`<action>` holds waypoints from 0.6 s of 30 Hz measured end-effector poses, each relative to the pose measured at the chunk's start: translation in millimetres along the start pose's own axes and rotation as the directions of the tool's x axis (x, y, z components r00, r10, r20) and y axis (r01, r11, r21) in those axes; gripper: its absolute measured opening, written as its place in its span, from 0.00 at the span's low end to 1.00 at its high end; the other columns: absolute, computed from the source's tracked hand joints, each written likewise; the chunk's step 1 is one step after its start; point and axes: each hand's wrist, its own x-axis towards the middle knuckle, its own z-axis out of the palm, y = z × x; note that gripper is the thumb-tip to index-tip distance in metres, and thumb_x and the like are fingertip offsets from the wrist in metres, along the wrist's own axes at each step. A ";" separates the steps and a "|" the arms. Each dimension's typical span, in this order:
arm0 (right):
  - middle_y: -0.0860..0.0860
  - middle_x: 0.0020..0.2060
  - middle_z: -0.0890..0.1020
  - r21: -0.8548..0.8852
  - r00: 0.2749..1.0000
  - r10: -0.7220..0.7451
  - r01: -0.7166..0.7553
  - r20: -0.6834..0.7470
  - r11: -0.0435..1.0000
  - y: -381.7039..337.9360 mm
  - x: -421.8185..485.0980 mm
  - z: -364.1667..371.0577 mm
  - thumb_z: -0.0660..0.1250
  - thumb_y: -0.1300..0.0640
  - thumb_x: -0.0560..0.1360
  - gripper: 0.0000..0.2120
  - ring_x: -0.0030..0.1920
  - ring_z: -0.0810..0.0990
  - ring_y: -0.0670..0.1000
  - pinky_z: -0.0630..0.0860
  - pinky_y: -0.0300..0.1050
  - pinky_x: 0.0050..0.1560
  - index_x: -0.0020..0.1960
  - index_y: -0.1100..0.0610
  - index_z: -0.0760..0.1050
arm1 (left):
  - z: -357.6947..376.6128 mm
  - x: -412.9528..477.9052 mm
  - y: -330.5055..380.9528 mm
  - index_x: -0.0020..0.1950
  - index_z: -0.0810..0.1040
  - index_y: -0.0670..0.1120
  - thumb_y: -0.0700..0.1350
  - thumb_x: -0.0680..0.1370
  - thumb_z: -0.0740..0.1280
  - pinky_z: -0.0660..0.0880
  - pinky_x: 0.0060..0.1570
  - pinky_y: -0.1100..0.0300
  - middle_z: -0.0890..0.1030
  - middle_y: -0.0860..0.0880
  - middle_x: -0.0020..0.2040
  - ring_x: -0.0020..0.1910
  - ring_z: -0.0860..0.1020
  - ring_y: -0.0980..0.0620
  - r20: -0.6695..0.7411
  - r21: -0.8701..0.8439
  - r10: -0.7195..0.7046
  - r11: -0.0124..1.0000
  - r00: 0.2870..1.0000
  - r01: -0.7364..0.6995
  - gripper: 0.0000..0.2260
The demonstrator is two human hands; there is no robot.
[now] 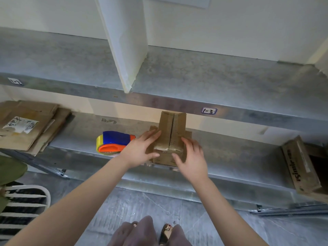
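Cardboard, flattened sheets [26,125], stacked at the left end of the lower metal shelf [230,150]; not in play.

Tape dispenser [113,142], blue and orange with a yellow roll, lies on its side on the shelf. It sits just left of your left hand [140,150], its right tip hidden behind that hand.

Small cardboard box [170,135] sits mid-shelf at the near edge, below the upper shelf's front lip. Top flaps are folded shut. The seam, and the box's long axis, run near to far.

Left hand: flat, fingers straight and spread on the box's left flank, thumb along the near face. It presses rather than grasps.

Right hand [191,157]: on the box's right side, fingers spread and only slightly bent, holding nothing. The two palms bracket the box with the seam between them.

Judgement: flaps closed, seam untaped. Taping looks next, and your left hand is the nearer one to the dispenser. Keep the right on the box so the flaps don't spring.

Further right: another open carton [300,166], well apart.
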 end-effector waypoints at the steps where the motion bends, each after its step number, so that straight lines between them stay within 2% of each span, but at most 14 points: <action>1: 0.51 0.70 0.69 -0.057 0.998 -0.047 0.045 -0.034 0.997 -0.5 -2.0 -2.3 0.61 0.38 0.75 0.29 0.73 0.62 0.56 0.70 0.56 0.67 0.73 0.49 0.65 | -3.5 -5.5 -4.9 0.78 0.51 0.58 0.64 0.77 0.61 0.60 0.72 0.46 0.56 0.52 0.78 0.77 0.54 0.49 -0.029 0.070 0.022 0.997 0.999 -0.020 0.34; 3: 0.51 0.69 0.71 -0.145 0.984 -0.155 0.142 -0.086 0.979 -7.4 -6.0 -4.1 0.57 0.38 0.75 0.28 0.73 0.63 0.58 0.70 0.58 0.67 0.71 0.49 0.68 | -11.9 -18.3 -17.7 0.77 0.57 0.55 0.66 0.77 0.55 0.60 0.72 0.46 0.62 0.50 0.77 0.76 0.58 0.47 -0.069 0.231 0.083 0.971 0.994 -0.065 0.31; 5: 0.52 0.68 0.73 -0.198 0.961 -0.252 0.226 -0.116 0.954 -22.3 -8.9 -1.9 0.58 0.40 0.76 0.25 0.72 0.66 0.59 0.69 0.59 0.68 0.69 0.49 0.71 | -22.2 -28.4 -33.7 0.74 0.66 0.51 0.65 0.77 0.52 0.62 0.70 0.46 0.70 0.47 0.72 0.72 0.66 0.44 -0.096 0.377 0.161 0.919 0.982 -0.113 0.30; 8: 0.52 0.67 0.74 -0.223 0.935 -0.341 0.313 -0.097 0.923 -57.6 -9.0 8.8 0.58 0.42 0.76 0.24 0.72 0.66 0.58 0.67 0.60 0.69 0.69 0.50 0.72 | -38.0 -39.6 -63.3 0.69 0.72 0.48 0.60 0.76 0.58 0.67 0.67 0.46 0.76 0.46 0.66 0.66 0.73 0.42 -0.114 0.484 0.217 0.864 0.969 -0.137 0.26; 10: 0.52 0.67 0.75 -0.207 0.931 -0.358 0.338 -0.066 0.918 -85.6 -6.4 23.8 0.57 0.42 0.77 0.24 0.72 0.65 0.57 0.69 0.58 0.69 0.69 0.50 0.71 | -46.0 -45.1 -84.6 0.67 0.74 0.48 0.56 0.73 0.67 0.69 0.65 0.46 0.78 0.46 0.64 0.64 0.75 0.42 -0.121 0.520 0.234 0.843 0.965 -0.139 0.25; 12: 0.53 0.67 0.74 -0.172 0.939 -0.343 0.337 -0.007 0.926 -113.2 -0.5 44.7 0.55 0.41 0.77 0.25 0.72 0.65 0.57 0.71 0.55 0.65 0.71 0.50 0.69 | -52.4 -48.8 -104.0 0.67 0.75 0.47 0.55 0.71 0.71 0.70 0.64 0.45 0.78 0.45 0.64 0.64 0.76 0.41 -0.105 0.526 0.208 0.841 0.973 -0.123 0.27; 15: 0.55 0.67 0.73 -0.152 0.947 -0.316 0.322 0.063 0.934 -143.5 10.4 79.6 0.55 0.42 0.78 0.25 0.71 0.66 0.59 0.71 0.55 0.67 0.72 0.51 0.67 | -56.8 -51.3 -126.6 0.67 0.74 0.46 0.59 0.72 0.67 0.69 0.64 0.44 0.77 0.44 0.65 0.64 0.75 0.40 -0.065 0.509 0.156 0.855 0.986 -0.102 0.28; 18: 0.56 0.68 0.73 -0.150 0.966 -0.247 0.256 0.076 0.955 -156.9 17.2 108.7 0.62 0.48 0.78 0.24 0.71 0.66 0.60 0.68 0.55 0.70 0.72 0.54 0.67 | -54.7 -49.1 -143.8 0.70 0.72 0.45 0.60 0.73 0.67 0.65 0.67 0.44 0.75 0.43 0.67 0.67 0.73 0.39 0.001 0.465 0.117 0.879 0.993 -0.104 0.30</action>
